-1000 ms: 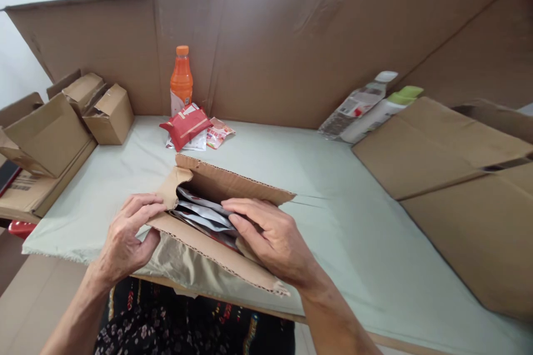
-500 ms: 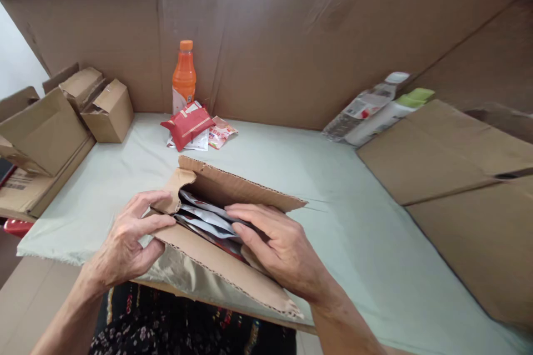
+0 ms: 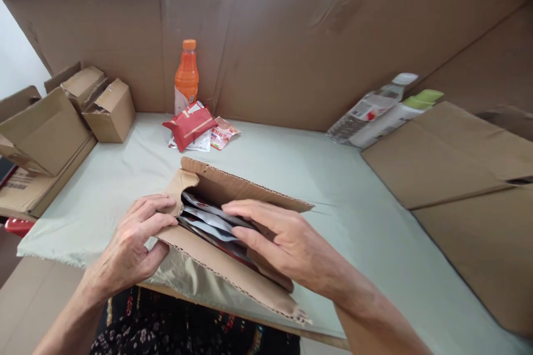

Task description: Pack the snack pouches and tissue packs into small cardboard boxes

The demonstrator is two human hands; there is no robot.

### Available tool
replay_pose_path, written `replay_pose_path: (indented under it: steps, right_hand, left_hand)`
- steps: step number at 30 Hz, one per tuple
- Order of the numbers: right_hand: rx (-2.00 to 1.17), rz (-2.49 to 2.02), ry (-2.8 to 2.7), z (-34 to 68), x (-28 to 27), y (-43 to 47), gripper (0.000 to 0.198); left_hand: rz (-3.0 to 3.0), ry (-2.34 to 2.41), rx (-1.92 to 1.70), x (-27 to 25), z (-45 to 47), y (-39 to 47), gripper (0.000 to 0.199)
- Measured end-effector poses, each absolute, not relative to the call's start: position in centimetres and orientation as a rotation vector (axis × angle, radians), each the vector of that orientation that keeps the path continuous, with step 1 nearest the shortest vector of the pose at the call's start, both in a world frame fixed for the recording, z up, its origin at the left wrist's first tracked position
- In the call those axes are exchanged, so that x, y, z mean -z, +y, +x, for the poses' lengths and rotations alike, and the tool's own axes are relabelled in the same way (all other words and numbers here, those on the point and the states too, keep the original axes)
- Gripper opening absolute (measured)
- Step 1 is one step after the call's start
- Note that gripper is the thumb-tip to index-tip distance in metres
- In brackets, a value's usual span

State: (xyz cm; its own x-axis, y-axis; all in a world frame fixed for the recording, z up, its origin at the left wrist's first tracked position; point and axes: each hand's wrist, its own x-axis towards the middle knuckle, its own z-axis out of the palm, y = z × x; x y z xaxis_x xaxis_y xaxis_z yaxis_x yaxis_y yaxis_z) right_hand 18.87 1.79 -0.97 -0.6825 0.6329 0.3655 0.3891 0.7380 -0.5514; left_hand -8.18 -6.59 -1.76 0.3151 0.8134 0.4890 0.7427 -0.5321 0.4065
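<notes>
An open cardboard box (image 3: pixel 233 266) sits at the table's near edge, its long flaps raised. Several flat foil packets (image 3: pixel 206 216) stand on edge inside, silvery with a bit of red showing lower down. My left hand (image 3: pixel 139 238) grips the box's left end, fingers over the short flap and thumb along the outer side. Over the right part of the opening is my right hand (image 3: pixel 277 241), its thumb and fingers closed around the tops of the packets. The packets' lower parts and the box floor are hidden.
Behind the box lie a red packet (image 3: pixel 189 125) and a small pink packet (image 3: pixel 225 132), by an orange bottle (image 3: pixel 187 77). Small cardboard boxes (image 3: pixel 110 113) stand at left. A clear bottle (image 3: pixel 368 108) and a green-capped white bottle (image 3: pixel 391 122) lean at right beside a large carton (image 3: pixel 441 155).
My right hand has shifted slightly, its wrist swinging right, and the box's right inner flap shows more. My left hand keeps its hold. The view has moved a little.
</notes>
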Motion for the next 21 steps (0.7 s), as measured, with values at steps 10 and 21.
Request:
replay_pose_path:
  steps: [10,21]
  right_hand:
    - [-0.745,-0.733,-2.644,13.5,-0.3,4.9,0.061]
    - [-0.885,-0.729,-2.819,12.9,0.4,5.6,0.076]
  left_hand:
    - [2.478,1.523,-1.032,1.9,-7.8,-6.7,0.057]
    - [2.574,1.451,-1.079,2.3,-7.9,-5.9,0.048]
